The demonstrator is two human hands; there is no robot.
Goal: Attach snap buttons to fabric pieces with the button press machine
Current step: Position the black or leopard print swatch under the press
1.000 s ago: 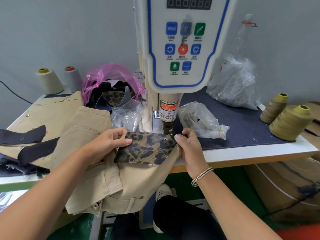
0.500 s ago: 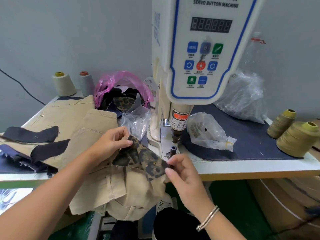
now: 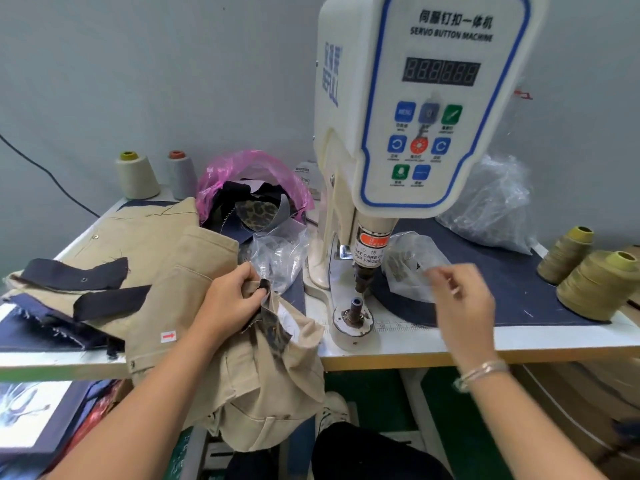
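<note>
A: Starting at the left, what is the left hand point(image 3: 230, 299) doing?

B: Its fingers point(image 3: 255, 293) are curled round the leopard-print fabric piece point(image 3: 273, 327), bunched with the tan garment point(image 3: 194, 271) that spills over the bench point(image 3: 519, 344) edge below them.

A: And the press?

B: The button press machine point(image 3: 408, 133) stands just right of those fingers, its lower die point(image 3: 355, 308) bare and the upper punch point(image 3: 362, 282) raised above it.

A: The right hand point(image 3: 460, 306)?

B: Blurred, fingers loosely spread and holding nothing I can make out, just in front of the clear bag of snaps point(image 3: 412, 261).

A: What could go wrong?

B: I'd say a fingertip under the punch, if fabric is fed with the hand too close. Also the hanging garment could drag the piece off the die.

A: Room to move?

B: Open bench between the two hands around the die; right of the right fingers, thread cones point(image 3: 595, 282) sit near the edge.
</note>
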